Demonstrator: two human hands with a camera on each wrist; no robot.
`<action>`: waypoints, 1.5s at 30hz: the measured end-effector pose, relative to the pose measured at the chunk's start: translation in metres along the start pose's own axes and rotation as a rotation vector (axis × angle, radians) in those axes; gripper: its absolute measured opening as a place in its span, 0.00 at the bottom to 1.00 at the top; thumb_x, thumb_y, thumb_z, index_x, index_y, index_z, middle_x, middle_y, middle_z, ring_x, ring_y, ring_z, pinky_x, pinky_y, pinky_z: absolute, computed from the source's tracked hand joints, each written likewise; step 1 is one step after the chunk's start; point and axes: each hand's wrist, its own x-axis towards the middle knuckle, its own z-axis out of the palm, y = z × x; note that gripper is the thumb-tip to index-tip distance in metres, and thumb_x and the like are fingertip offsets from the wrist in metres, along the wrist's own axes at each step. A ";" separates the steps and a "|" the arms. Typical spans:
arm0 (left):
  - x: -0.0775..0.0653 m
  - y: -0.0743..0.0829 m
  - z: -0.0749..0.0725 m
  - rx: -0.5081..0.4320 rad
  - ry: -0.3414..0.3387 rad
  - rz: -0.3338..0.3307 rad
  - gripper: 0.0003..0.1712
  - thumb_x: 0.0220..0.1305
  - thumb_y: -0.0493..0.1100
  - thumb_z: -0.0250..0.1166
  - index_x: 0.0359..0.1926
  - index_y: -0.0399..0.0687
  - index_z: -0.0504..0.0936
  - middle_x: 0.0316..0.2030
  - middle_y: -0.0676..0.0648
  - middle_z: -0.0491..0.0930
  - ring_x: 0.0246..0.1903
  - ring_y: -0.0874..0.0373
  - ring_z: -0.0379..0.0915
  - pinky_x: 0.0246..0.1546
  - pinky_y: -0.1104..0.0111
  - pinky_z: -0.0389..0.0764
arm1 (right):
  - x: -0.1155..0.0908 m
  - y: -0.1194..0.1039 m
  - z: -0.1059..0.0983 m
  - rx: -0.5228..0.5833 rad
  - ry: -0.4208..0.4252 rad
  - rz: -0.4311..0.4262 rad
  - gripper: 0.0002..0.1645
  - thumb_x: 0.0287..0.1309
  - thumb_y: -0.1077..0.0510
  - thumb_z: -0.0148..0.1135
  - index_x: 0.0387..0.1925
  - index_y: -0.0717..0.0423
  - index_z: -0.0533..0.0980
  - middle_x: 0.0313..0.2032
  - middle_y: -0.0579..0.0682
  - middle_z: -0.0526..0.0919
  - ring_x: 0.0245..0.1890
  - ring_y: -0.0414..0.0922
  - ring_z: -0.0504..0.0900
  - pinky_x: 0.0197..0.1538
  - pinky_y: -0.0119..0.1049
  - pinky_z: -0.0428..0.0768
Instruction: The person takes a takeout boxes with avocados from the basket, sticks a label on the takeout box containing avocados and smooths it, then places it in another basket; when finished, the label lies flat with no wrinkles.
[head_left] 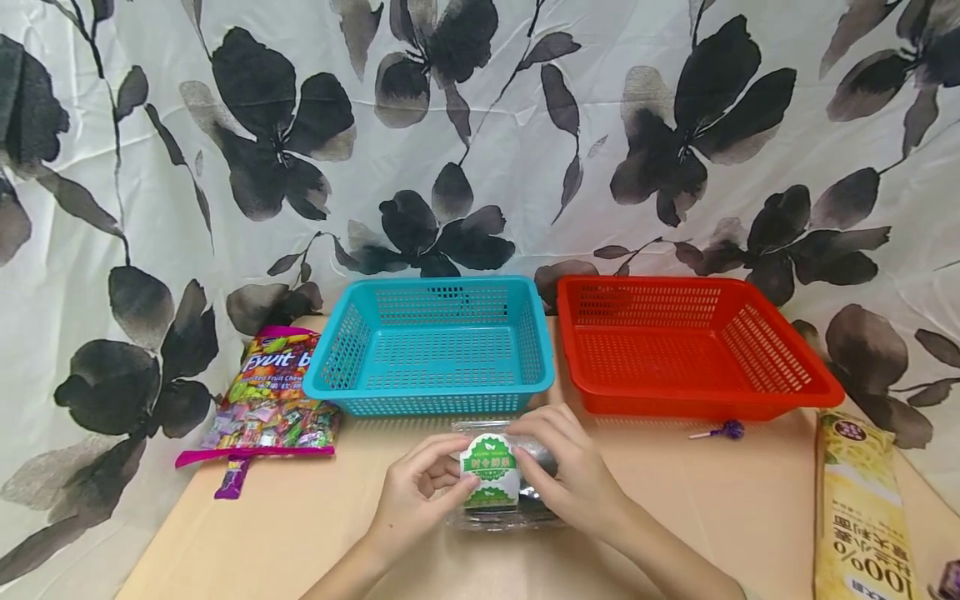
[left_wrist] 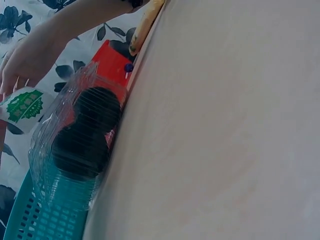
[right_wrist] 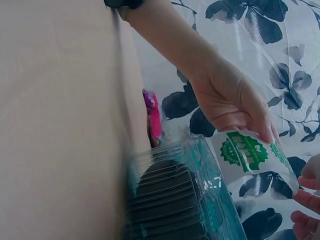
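Surface (head_left: 675, 517): pale, plain, under everything.
Red basket (head_left: 645, 400): beside the blue basket (head_left: 427, 392), on its right.
Clear box (left_wrist: 72, 135): thin ribbed plastic, shiny, lying on the surface before the blue basket; dark round pieces (left_wrist: 82, 150) show inside.
Grip: left hand (head_left: 420, 483) and right hand (head_left: 566, 462) pinch opposite sides of the label (head_left: 490, 471).
Label: white, curved, with green scalloped emblem.

Left hand (right_wrist: 237, 102) pinching a white label (right_wrist: 245, 155) with green badges; fingertips of the right hand (right_wrist: 310, 205) meet the label's opposite corner. Below the left hand, a ribbed clear container (right_wrist: 210, 175) encloses a dark, rounded form (right_wrist: 167, 190); floral cloth (right_wrist: 272, 20) hangs behind that hand.
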 end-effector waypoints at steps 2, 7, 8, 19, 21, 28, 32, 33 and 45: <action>-0.001 0.000 0.001 0.004 -0.019 0.018 0.21 0.49 0.26 0.62 0.48 0.30 0.72 0.44 0.37 0.72 0.32 0.57 0.76 0.31 0.67 0.79 | 0.000 0.000 0.001 -0.001 -0.007 0.014 0.14 0.47 0.63 0.61 0.39 0.49 0.76 0.40 0.37 0.75 0.42 0.37 0.69 0.43 0.25 0.70; -0.002 -0.001 0.002 0.025 -0.036 0.034 0.20 0.50 0.27 0.62 0.47 0.32 0.73 0.43 0.38 0.73 0.32 0.57 0.76 0.30 0.67 0.79 | -0.002 0.001 0.003 -0.002 -0.026 0.030 0.12 0.48 0.63 0.61 0.37 0.48 0.77 0.37 0.39 0.75 0.40 0.38 0.69 0.41 0.27 0.72; -0.002 -0.001 0.003 0.029 -0.036 0.033 0.20 0.50 0.27 0.62 0.47 0.32 0.73 0.43 0.39 0.73 0.32 0.57 0.76 0.30 0.67 0.79 | -0.002 0.001 0.003 -0.002 -0.030 0.033 0.12 0.48 0.63 0.61 0.37 0.48 0.77 0.37 0.39 0.75 0.40 0.38 0.69 0.41 0.28 0.72; -0.005 -0.003 0.004 0.041 -0.029 0.029 0.18 0.51 0.29 0.62 0.46 0.34 0.74 0.41 0.39 0.74 0.31 0.55 0.76 0.30 0.67 0.79 | -0.006 0.003 0.005 0.062 -0.070 0.080 0.13 0.49 0.62 0.62 0.37 0.45 0.76 0.36 0.38 0.74 0.40 0.36 0.70 0.41 0.30 0.73; -0.005 -0.003 0.004 0.045 -0.028 0.031 0.18 0.50 0.28 0.62 0.45 0.34 0.74 0.41 0.39 0.74 0.30 0.55 0.76 0.30 0.67 0.80 | -0.007 0.004 0.005 0.064 -0.063 0.080 0.13 0.48 0.62 0.62 0.37 0.44 0.76 0.37 0.36 0.74 0.41 0.35 0.70 0.41 0.30 0.74; -0.006 -0.004 0.005 0.058 -0.027 0.035 0.18 0.50 0.28 0.63 0.45 0.36 0.74 0.41 0.41 0.74 0.29 0.56 0.76 0.28 0.68 0.80 | -0.006 0.002 0.002 0.081 -0.065 0.065 0.13 0.47 0.64 0.63 0.34 0.45 0.75 0.34 0.37 0.75 0.39 0.35 0.71 0.40 0.32 0.74; -0.006 -0.004 0.006 0.043 -0.038 0.032 0.19 0.50 0.28 0.63 0.46 0.36 0.74 0.41 0.40 0.75 0.29 0.55 0.76 0.28 0.67 0.80 | -0.005 0.000 0.000 0.099 -0.083 0.073 0.10 0.48 0.64 0.62 0.32 0.46 0.74 0.31 0.38 0.77 0.37 0.36 0.71 0.40 0.31 0.74; -0.006 -0.004 0.006 0.043 -0.040 0.030 0.19 0.50 0.28 0.63 0.46 0.36 0.74 0.41 0.40 0.75 0.29 0.55 0.76 0.28 0.67 0.80 | -0.005 0.000 -0.001 0.102 -0.087 0.071 0.10 0.49 0.64 0.61 0.32 0.46 0.74 0.30 0.38 0.77 0.37 0.36 0.72 0.39 0.31 0.74; -0.010 -0.001 0.006 0.062 -0.076 -0.009 0.23 0.47 0.25 0.63 0.48 0.33 0.73 0.43 0.36 0.74 0.28 0.60 0.78 0.21 0.68 0.79 | -0.008 0.000 -0.006 0.129 -0.097 -0.023 0.09 0.49 0.64 0.61 0.29 0.45 0.73 0.29 0.36 0.75 0.34 0.33 0.71 0.36 0.29 0.73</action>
